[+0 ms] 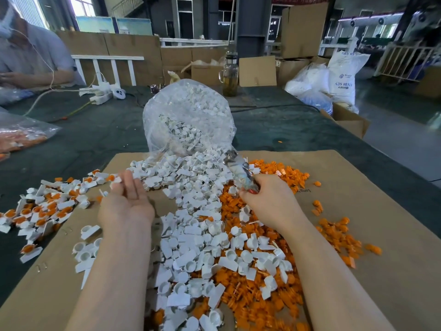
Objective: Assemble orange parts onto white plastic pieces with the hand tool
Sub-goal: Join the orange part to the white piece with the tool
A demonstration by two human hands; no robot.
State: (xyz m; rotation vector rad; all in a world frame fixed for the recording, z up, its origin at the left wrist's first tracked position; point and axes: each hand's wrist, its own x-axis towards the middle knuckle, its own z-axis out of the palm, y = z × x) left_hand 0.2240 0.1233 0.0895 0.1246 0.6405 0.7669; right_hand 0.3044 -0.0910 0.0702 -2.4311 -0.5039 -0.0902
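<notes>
A dim hall with daylit windows (83, 5) behind. Cardboard boxes (303, 29) and white sacks (343, 75) crowd the grey floor (401, 139) beside the desk (286, 125).

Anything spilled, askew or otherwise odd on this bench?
The clear bag lies tipped over, white pieces spilling from its mouth over the cardboard sheet and onto the orange parts, so the stocks are mixed. The right hand grips the hand tool.

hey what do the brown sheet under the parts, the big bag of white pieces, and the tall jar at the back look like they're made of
Brown sheet: looks like corrugated cardboard, matte kraft brown, with creases and staples showing.
Bag: thin clear plastic film, glossy and wrinkled, the white pieces visible through it.
Jar: probably glass, transparent, with yellowish liquid showing inside; its dark lid's material is unclear.
</notes>
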